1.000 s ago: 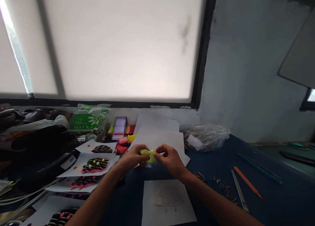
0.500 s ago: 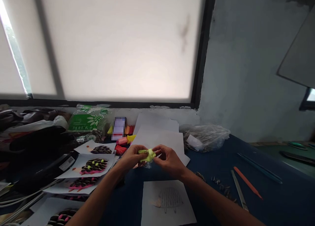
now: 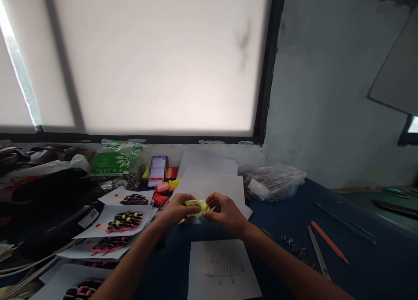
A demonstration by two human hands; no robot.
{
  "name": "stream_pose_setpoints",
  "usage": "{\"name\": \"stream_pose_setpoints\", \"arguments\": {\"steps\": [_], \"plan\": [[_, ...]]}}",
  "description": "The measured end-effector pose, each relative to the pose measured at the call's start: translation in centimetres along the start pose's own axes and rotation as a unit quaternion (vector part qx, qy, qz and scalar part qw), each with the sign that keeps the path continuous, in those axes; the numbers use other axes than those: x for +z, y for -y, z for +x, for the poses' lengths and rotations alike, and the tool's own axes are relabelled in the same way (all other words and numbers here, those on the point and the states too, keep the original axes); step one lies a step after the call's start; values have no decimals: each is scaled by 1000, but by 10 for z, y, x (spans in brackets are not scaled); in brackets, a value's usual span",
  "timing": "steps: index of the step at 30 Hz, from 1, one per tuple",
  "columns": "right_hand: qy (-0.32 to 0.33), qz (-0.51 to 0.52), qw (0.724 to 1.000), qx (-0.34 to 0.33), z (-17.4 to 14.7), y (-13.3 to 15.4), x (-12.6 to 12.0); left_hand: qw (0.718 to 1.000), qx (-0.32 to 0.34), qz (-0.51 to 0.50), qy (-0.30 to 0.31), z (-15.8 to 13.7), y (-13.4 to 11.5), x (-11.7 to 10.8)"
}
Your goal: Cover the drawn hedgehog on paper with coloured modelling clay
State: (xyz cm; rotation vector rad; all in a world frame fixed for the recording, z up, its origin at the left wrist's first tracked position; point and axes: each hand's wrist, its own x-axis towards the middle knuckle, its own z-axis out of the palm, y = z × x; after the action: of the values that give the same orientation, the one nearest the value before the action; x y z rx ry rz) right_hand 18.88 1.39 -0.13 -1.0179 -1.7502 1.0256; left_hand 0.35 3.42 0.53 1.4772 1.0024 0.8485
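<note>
A lump of yellow-green modelling clay (image 3: 203, 206), with a bit of clear wrapping under it, is held up above the dark blue table. My left hand (image 3: 178, 210) is closed on its left side, thumb on top. At its right end, the fingertips of my right hand (image 3: 224, 210) pinch it. Below the hands lies a white sheet with a pencil drawing of a hedgehog-like animal (image 3: 227, 264); its snout has a light tan tint.
Several sheets with seed-covered animal pictures (image 3: 126, 221) overlap at left. Behind them are a green seed bag (image 3: 112, 160), a phone (image 3: 158, 171) and coloured clay packs (image 3: 161, 198). Loose seeds (image 3: 295, 247), an orange tool (image 3: 329, 242), a metal blade-like tool (image 3: 318, 252) and blue tweezers (image 3: 346, 224) lie right.
The clay between my hands looks more stretched and twisted toward the right. My right fingers have shifted slightly around its end; both hands stay in nearly the same place.
</note>
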Motion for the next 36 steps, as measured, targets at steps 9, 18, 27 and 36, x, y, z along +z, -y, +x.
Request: {"name": "stream_pose_setpoints", "arguments": {"steps": [9,18,27,36], "plan": [[-19,-7,1000,-10,-2,3,4,1000,5,1,27,-1,-2,-1],[42,29,999,11,-2,5,-1,999,3,3,44,-5,-8,-7],[28,16,999,-14,-5,9,4,997,-1,18,69,-6,-7,-11],[45,20,999,-10,0,0,-1,998,4,15,62,-7,-11,-7]]}}
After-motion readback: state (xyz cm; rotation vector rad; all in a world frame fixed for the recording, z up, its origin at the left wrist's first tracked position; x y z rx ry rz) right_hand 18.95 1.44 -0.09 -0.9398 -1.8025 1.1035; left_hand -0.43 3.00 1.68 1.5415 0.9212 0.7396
